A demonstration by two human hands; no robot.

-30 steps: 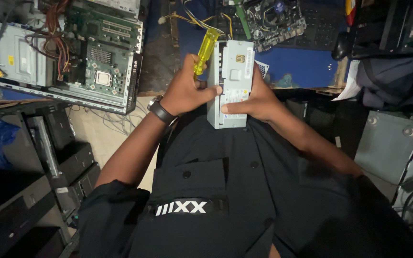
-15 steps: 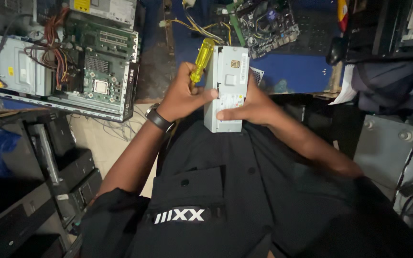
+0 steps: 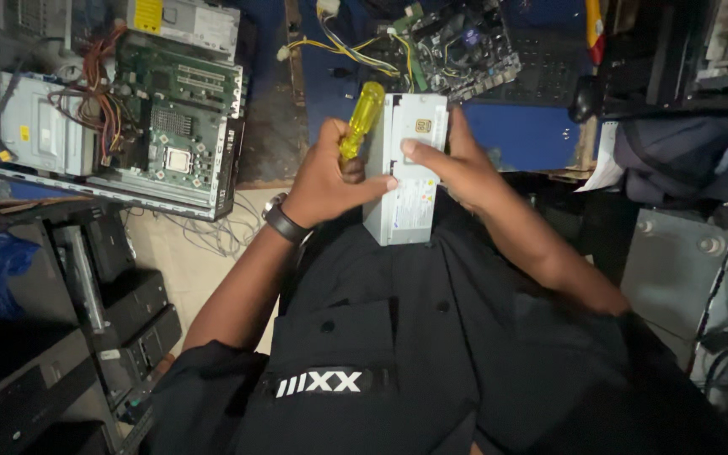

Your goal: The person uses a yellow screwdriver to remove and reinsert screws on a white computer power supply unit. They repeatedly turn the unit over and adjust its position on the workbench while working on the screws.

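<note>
A grey metal power supply box (image 3: 408, 198) rests upright against my black shirt. My right hand (image 3: 457, 160) grips its right side, thumb across the front face. My left hand (image 3: 330, 181) is closed around a screwdriver with a clear yellow handle (image 3: 361, 118), held at the box's left edge, with one fingertip touching the box. The screwdriver's tip is hidden behind my hand. A dark watch (image 3: 284, 223) sits on my left wrist.
An opened computer case with a green motherboard (image 3: 174, 135) and orange wires lies at the upper left. A loose circuit board with yellow cables (image 3: 457, 46) lies on a blue surface (image 3: 516, 135) ahead. Black cases (image 3: 103, 295) stack at the left, grey equipment (image 3: 676, 270) at the right.
The view has shifted slightly. My hands still hold the box and screwdriver in the same grip; my right thumb has moved onto the box's front face.
</note>
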